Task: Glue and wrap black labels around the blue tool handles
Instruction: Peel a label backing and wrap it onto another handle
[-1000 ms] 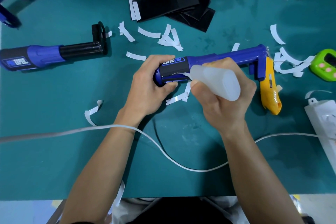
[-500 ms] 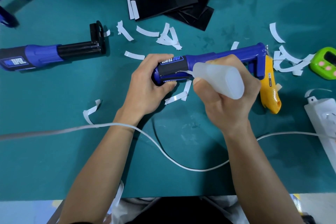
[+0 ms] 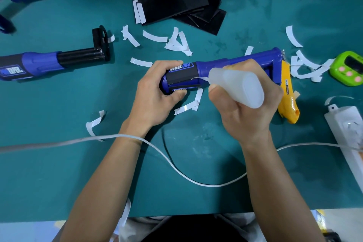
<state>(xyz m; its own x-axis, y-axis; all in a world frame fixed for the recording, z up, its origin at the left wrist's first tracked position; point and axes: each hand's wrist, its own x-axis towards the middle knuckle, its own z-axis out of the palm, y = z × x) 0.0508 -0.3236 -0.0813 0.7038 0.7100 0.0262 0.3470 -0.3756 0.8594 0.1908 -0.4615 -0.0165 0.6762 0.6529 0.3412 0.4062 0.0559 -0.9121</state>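
The blue tool handle (image 3: 235,63) is held low over the middle of the desk (image 3: 59,163), its end gripped by the left hand (image 3: 155,92). A translucent glue bottle (image 3: 241,88) is clasped in the right hand (image 3: 245,108), nozzle set at the edge of the black label (image 3: 182,77) on the handle. Spare labels (image 3: 176,4) are stacked beyond.

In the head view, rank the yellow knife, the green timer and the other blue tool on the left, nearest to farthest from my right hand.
1. The yellow knife, just right of the right hand.
2. The green timer, farther right.
3. The other blue tool, far left.
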